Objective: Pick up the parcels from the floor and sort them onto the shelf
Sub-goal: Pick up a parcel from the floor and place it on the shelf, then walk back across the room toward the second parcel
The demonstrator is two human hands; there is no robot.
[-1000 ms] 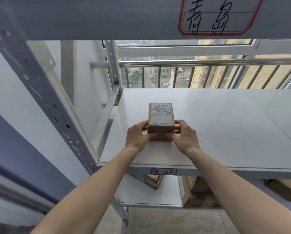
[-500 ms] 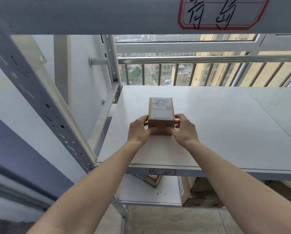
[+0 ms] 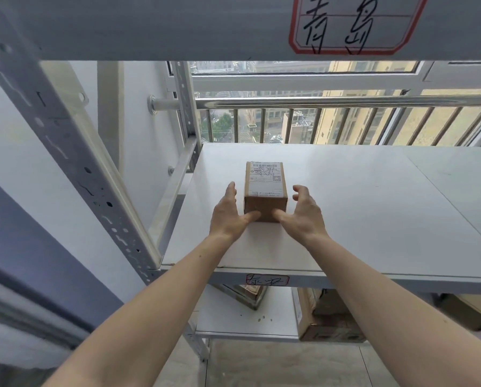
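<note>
Both hands spread wide, left hand [image 3: 229,216] and right hand [image 3: 300,215] flank the small parcel [image 3: 265,191] (thumbs touching its near face), which sits on the white shelf [image 3: 373,208], long axis pointing away toward the window

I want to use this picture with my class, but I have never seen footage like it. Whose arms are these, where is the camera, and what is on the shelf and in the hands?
There is no machine here. A person wears the camera on their head, so you look forward and down along their own bare arms. They stand at a metal rack in front of a railed window. On the white shelf stands one small cardboard parcel with a printed label on top. The left hand and right hand flank it with fingers spread; only the thumbs seem to touch its near face, so nothing is held. More boxes sit on the shelf below.
</note>
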